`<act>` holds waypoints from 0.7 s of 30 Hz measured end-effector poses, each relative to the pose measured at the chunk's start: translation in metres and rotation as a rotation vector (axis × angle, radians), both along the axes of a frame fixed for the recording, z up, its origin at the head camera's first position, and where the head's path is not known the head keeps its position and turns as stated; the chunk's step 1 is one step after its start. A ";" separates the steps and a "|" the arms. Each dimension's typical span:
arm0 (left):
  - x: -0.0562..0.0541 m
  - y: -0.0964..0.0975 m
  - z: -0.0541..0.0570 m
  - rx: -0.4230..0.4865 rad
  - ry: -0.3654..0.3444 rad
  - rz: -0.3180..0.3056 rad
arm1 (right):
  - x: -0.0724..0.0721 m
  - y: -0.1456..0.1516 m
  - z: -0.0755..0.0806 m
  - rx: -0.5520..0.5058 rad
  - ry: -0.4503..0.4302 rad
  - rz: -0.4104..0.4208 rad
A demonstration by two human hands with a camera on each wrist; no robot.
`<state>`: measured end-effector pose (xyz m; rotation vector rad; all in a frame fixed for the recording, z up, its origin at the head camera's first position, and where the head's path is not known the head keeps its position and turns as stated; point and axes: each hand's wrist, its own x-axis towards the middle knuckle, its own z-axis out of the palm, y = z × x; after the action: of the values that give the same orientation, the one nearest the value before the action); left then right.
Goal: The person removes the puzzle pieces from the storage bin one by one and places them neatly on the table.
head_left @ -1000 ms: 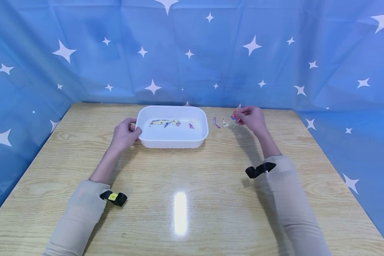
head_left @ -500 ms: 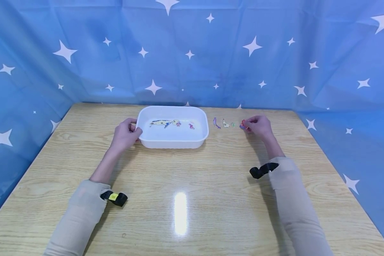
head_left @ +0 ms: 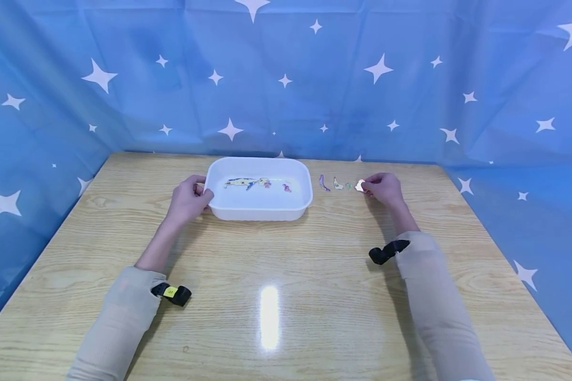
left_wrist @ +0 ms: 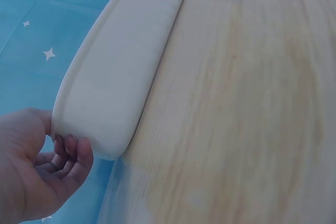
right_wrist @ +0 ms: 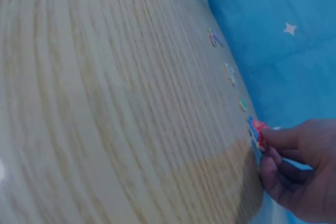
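Note:
A white plastic basin stands at the back of the table, left of its middle. My left hand grips its left rim; in the left wrist view the fingers curl beneath the rim. Inside lie flat cut-outs: a long yellow-and-blue one and a small pink one. To the right, my right hand pinches a small red-and-blue cut-out between thumb and fingers, just over the table. Its face looks whitish in the head view.
Right of the basin, a row of small flat cut-outs lies on the wooden table: a purple one, a pale one and a green one. A blue star-patterned cloth hangs behind the table.
My right hand has moved right and down toward the table with the red-and-blue cut-out, to the right of the green one. The left hand stays on the basin's rim.

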<state>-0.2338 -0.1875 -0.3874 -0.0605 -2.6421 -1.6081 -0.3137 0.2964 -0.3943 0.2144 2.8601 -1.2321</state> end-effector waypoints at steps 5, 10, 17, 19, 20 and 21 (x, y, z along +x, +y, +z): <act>-0.001 0.000 -0.001 0.001 -0.003 -0.003 | 0.000 0.002 -0.004 -0.014 0.003 -0.023; -0.001 0.000 -0.001 0.004 -0.006 0.001 | 0.003 0.002 0.000 -0.026 0.024 -0.025; -0.001 -0.001 -0.002 0.006 -0.006 0.000 | 0.004 -0.002 0.007 -0.036 0.073 -0.001; -0.001 -0.001 -0.002 0.005 -0.008 0.001 | 0.005 -0.006 0.011 -0.026 0.087 0.007; -0.001 -0.001 -0.002 0.004 -0.009 0.002 | 0.005 -0.008 0.013 -0.023 0.091 0.009; -0.001 -0.001 -0.002 0.003 -0.010 0.002 | 0.005 -0.010 0.014 -0.021 0.096 0.009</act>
<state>-0.2353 -0.1885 -0.3889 -0.0499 -2.6468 -1.6156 -0.3085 0.2862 -0.3800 0.1459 2.9233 -1.3046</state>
